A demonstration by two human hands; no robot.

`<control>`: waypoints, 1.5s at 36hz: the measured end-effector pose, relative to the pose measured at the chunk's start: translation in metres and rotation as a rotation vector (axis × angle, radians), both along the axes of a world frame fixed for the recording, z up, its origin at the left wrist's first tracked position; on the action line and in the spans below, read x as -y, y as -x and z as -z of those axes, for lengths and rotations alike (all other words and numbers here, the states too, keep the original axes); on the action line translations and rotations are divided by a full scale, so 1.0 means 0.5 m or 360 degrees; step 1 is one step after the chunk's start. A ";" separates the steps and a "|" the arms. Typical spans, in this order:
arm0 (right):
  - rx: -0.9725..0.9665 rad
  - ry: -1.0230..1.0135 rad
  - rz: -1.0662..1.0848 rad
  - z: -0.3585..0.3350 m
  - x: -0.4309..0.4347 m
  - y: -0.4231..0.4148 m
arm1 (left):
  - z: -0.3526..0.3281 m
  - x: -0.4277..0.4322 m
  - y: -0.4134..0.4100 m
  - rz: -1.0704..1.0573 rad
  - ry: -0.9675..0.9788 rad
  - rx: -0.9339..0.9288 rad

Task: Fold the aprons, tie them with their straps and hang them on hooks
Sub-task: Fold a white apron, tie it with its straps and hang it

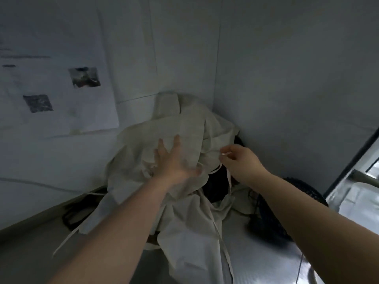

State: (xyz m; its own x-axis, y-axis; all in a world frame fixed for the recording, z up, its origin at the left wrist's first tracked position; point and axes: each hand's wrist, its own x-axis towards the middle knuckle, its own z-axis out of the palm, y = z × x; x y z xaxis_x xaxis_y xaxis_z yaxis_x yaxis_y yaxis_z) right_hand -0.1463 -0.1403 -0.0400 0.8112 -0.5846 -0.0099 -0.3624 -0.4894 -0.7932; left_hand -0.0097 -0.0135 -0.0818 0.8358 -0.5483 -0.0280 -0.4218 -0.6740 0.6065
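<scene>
A heap of cream-white aprons (180, 128) is piled in the corner where two white walls meet, draped over something dark. My left hand (172, 158) lies flat on the top of the heap, fingers spread. My right hand (238, 158) pinches a thin white strap (217, 170) at the heap's right side; the strap loops down from my fingers. Another strap (224, 249) hangs down the front of the lower apron. No hooks are in view.
A paper sheet with small pictures (55, 89) is stuck on the left wall. A dark mesh object (285, 210) sits to the right of the heap on a shiny steel surface (264, 261). A metal frame and tray (356, 187) stand at the right edge.
</scene>
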 end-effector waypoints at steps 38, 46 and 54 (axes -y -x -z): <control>-0.0170 -0.0748 -0.1185 0.057 -0.225 0.348 | 0.071 -0.345 0.492 -0.0830 0.1405 -0.1128; -0.1182 -0.0274 -0.1405 0.115 -0.228 0.383 | 0.147 -0.428 0.568 -0.0788 0.0299 -0.0253; -0.0516 -0.0131 -0.0997 0.175 -0.335 0.301 | 0.190 -0.523 0.576 -0.0446 0.0174 -0.0638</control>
State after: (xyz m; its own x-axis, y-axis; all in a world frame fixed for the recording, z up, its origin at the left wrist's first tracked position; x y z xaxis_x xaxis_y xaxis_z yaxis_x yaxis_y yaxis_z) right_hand -0.2970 0.0274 -0.1276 0.9434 0.0036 -0.3316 -0.2564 -0.6261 -0.7363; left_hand -0.2978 0.2478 -0.1768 0.8866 -0.3219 -0.3322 0.0474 -0.6512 0.7574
